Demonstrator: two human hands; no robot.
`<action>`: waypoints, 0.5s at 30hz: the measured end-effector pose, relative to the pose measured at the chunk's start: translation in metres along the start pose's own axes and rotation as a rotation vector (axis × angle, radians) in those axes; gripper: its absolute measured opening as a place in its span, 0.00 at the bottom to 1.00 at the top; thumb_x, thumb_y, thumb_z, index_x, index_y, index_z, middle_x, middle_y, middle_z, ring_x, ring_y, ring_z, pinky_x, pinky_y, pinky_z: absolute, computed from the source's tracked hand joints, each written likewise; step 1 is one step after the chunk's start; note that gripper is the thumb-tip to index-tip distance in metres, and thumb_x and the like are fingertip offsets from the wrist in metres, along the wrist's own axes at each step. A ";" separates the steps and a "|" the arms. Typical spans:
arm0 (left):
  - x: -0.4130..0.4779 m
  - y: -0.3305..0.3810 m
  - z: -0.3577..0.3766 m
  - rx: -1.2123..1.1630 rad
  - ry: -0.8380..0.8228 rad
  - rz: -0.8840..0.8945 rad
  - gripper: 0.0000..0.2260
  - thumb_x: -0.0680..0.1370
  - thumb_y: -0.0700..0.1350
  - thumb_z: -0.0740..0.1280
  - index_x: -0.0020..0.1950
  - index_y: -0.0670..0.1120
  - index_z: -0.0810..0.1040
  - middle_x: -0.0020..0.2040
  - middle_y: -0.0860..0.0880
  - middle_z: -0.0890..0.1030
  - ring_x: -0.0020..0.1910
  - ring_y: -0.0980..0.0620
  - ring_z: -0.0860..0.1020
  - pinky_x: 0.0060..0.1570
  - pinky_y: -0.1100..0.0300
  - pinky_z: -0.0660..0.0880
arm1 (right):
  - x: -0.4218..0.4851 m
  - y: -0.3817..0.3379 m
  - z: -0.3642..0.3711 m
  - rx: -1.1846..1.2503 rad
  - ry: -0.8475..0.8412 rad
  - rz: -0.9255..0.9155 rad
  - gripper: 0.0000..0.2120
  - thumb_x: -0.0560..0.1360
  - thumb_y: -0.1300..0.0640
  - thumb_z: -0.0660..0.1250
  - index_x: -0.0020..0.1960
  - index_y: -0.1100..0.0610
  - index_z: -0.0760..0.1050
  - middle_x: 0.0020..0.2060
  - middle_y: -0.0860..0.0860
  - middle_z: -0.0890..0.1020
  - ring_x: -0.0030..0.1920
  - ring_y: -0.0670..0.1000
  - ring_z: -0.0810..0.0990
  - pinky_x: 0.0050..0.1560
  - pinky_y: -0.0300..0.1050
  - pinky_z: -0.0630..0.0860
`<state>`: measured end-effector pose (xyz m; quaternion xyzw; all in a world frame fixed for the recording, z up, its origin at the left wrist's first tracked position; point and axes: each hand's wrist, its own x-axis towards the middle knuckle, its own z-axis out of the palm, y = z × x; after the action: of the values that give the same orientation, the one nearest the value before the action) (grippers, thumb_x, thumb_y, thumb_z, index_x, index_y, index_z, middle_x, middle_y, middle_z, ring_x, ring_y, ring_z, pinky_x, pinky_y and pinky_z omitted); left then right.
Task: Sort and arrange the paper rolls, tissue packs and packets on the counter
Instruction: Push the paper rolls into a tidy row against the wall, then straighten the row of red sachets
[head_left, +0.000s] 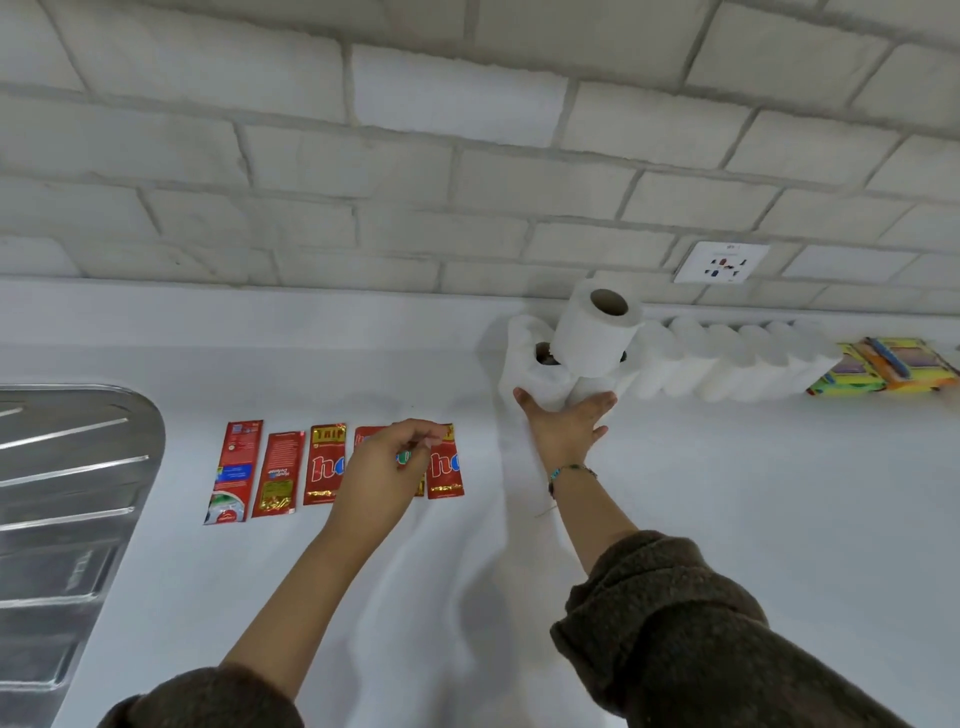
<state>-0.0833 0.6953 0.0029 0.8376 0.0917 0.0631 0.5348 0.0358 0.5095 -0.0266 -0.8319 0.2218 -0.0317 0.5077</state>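
Paper rolls (595, 332) stacked against the brick wall at the back of the white counter (727, 493) are pressed by the spread, straight-fingered right hand (563, 426), while the left hand (382, 467) is held, fingers curled, over a row of red packets (324, 465), any pinch impossible to tell.

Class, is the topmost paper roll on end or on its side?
On end: topmost roll shows its core hole facing up.
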 end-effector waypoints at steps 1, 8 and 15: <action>0.003 0.000 0.001 -0.005 0.000 -0.001 0.08 0.78 0.43 0.63 0.54 0.51 0.80 0.51 0.55 0.81 0.51 0.58 0.79 0.42 0.68 0.75 | 0.006 -0.001 0.000 -0.010 -0.007 0.002 0.62 0.63 0.39 0.74 0.73 0.61 0.32 0.76 0.52 0.40 0.75 0.54 0.40 0.75 0.53 0.39; 0.006 0.004 -0.001 -0.021 0.013 -0.012 0.08 0.78 0.42 0.63 0.51 0.54 0.79 0.47 0.59 0.80 0.48 0.63 0.78 0.37 0.72 0.73 | 0.026 -0.003 0.002 -0.086 -0.035 -0.014 0.62 0.63 0.35 0.71 0.73 0.61 0.31 0.75 0.53 0.38 0.75 0.54 0.41 0.74 0.51 0.37; -0.010 -0.013 -0.018 0.051 0.082 -0.006 0.10 0.79 0.39 0.62 0.54 0.49 0.80 0.50 0.57 0.78 0.46 0.64 0.75 0.40 0.74 0.73 | -0.009 0.007 0.002 -0.240 -0.058 -0.166 0.60 0.64 0.33 0.69 0.74 0.63 0.34 0.75 0.58 0.40 0.75 0.55 0.41 0.73 0.53 0.38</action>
<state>-0.0984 0.7142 -0.0011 0.8474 0.1175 0.0932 0.5093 0.0255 0.5121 -0.0314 -0.9027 0.1399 -0.0228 0.4063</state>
